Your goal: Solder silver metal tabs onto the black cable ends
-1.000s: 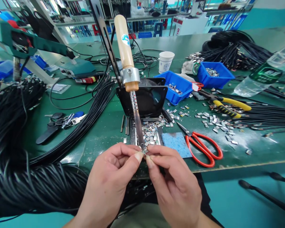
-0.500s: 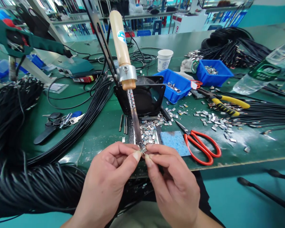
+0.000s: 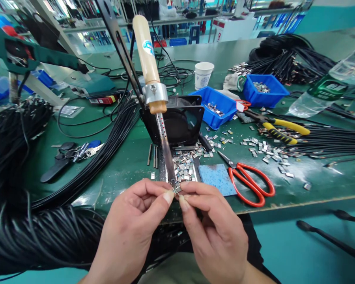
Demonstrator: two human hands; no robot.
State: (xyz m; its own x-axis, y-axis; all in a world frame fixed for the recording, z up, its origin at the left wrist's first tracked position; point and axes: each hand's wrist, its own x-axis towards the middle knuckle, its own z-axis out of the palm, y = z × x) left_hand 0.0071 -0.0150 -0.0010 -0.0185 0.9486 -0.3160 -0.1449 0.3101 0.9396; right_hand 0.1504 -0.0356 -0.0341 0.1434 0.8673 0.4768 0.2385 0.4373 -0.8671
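Observation:
Directly under the tip of a soldering iron (image 3: 149,59), my left hand (image 3: 133,225) pinches a small metal connector (image 3: 175,190) between thumb and forefinger. The iron has a wooden handle, hangs in a metal clamp and points down. My right hand (image 3: 215,228) is closed in a pinch close against the connector from the right. What sits in its fingertips is too small to make out, perhaps a thin wire. Just beyond the fingers lies a pile of small metal connectors (image 3: 185,167), with a blue sponge (image 3: 215,179) to its right.
Red-handled scissors (image 3: 251,183) lie right of the sponge, with yellow-handled pliers (image 3: 279,128) beyond. A black fan (image 3: 177,122) stands behind the iron. Blue bins (image 3: 217,118), a paper cup (image 3: 203,75) and a bottle (image 3: 322,88) are farther back. Black cables (image 3: 47,236) fill the left.
The view has shifted very slightly. Both hands stay pinched at the iron's tip, with only tiny movement of the fingertips.

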